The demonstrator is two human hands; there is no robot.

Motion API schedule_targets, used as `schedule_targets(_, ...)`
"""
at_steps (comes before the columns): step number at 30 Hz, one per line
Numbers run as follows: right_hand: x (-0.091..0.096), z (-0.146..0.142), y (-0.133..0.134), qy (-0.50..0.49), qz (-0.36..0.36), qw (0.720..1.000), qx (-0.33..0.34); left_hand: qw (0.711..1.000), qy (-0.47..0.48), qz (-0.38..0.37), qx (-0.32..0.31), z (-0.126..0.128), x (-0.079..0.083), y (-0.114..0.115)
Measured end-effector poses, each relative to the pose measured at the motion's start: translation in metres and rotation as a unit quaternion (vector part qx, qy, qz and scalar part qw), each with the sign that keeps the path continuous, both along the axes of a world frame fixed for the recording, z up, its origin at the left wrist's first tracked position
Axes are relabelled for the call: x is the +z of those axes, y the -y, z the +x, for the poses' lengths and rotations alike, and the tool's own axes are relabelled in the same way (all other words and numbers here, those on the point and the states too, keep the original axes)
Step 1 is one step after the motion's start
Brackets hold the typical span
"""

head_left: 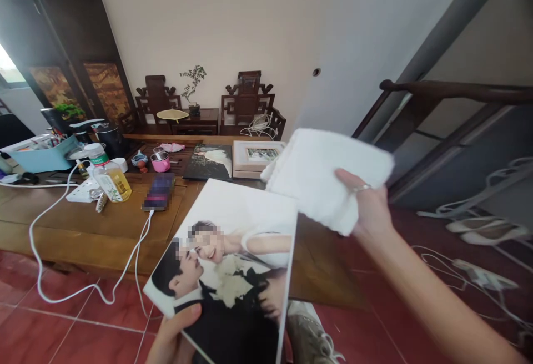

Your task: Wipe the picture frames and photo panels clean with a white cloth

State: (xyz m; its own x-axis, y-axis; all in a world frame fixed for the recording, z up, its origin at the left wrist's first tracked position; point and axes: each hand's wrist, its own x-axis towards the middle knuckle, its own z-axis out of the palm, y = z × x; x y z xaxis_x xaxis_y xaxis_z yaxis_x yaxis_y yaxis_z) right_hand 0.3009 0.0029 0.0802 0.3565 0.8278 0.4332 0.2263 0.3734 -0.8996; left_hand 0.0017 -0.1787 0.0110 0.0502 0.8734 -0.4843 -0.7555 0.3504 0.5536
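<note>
My left hand [177,328] grips a large photo panel [233,281] by its lower left edge, thumb on the front. The panel is tilted and shows two people and a bouquet of pale flowers. To the right of it, my right hand [368,203] holds a folded white cloth [325,172], thumb on top and a ring on one finger. The cloth is just above the panel's upper right corner; I cannot tell whether they touch. Behind the panel, a dark photo album [208,161] and a framed picture [256,156] lie on the wooden table [200,195].
A phone [159,191] on a white cable, a bottle of yellow liquid [110,178], a pink cup [160,161] and a blue box [45,156] stand on the table's left. A wooden chair [453,92] stands at the right. Shoes [491,229] and cables lie beyond my right arm.
</note>
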Motion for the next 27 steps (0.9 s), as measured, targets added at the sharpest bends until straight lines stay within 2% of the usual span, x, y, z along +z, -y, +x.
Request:
schedule_targets(2,0.006,0.009,-0.003,0.181,0.076,0.979,-0.052,1.0,-0.012,-0.015,0.017,-0.006,0.0,0.003)
schedule_targets(3,0.008,0.01,-0.003,0.277,0.096,0.955,-0.036,0.999,-0.019,-0.02,0.029,-0.007,0.0,0.003)
schedule_targets(4,0.008,0.008,-0.001,0.368,0.107,0.924,0.011,0.998,-0.026,-0.024,0.043,-0.008,0.0,0.002)
schedule_targets(7,-0.003,-0.011,0.009,0.572,0.124,0.79,0.181,0.994,-0.045,-0.022,0.092,-0.008,0.002,-0.006)
schedule_targets(9,-0.02,-0.025,0.016,0.671,0.106,0.7,0.219,0.991,-0.064,-0.014,0.116,-0.009,0.004,-0.013)
schedule_targets(10,-0.028,-0.03,0.019,0.696,0.083,0.678,0.221,0.99,-0.074,-0.012,0.123,-0.01,0.005,-0.017)
schedule_targets(12,-0.04,-0.035,0.021,0.709,0.018,0.659,0.251,0.988,-0.086,-0.012,0.131,-0.013,0.005,-0.025)
schedule_targets(14,-0.037,-0.036,0.016,0.675,-0.064,0.656,0.333,0.987,-0.089,-0.009,0.135,-0.016,0.005,-0.034)
schedule_targets(15,-0.028,-0.038,0.01,0.641,-0.11,0.655,0.384,0.987,-0.09,-0.004,0.136,-0.018,0.005,-0.038)
schedule_targets(17,0.004,-0.047,-0.012,0.564,-0.192,0.647,0.476,0.986,-0.092,0.01,0.138,-0.019,0.005,-0.045)
schedule_targets(18,0.022,-0.057,-0.028,0.542,-0.218,0.63,0.511,0.986,-0.091,0.016,0.138,-0.019,0.006,-0.048)
schedule_targets(19,0.04,-0.069,-0.045,0.543,-0.223,0.622,0.518,0.986,-0.089,0.021,0.138,-0.018,0.006,-0.051)
schedule_targets(20,0.055,-0.084,-0.063,0.58,-0.203,0.621,0.487,0.986,-0.087,0.022,0.138,-0.017,0.007,-0.053)
schedule_targets(21,0.066,-0.1,-0.081,0.64,-0.156,0.623,0.422,0.986,-0.085,0.021,0.139,-0.016,0.007,-0.055)
schedule_targets(22,0.072,-0.116,-0.097,0.697,-0.105,0.622,0.34,0.986,-0.085,0.02,0.141,-0.014,0.008,-0.057)
schedule_targets(23,0.072,-0.132,-0.112,0.713,-0.086,0.628,0.299,0.986,-0.087,0.018,0.142,-0.013,0.008,-0.059)
schedule_targets(25,0.057,-0.158,-0.134,0.733,-0.068,0.629,0.252,0.986,-0.094,0.014,0.139,-0.011,0.008,-0.062)
schedule_targets(27,0.033,-0.174,-0.147,0.745,-0.061,0.624,0.228,0.986,-0.098,0.01,0.135,-0.009,0.008,-0.066)
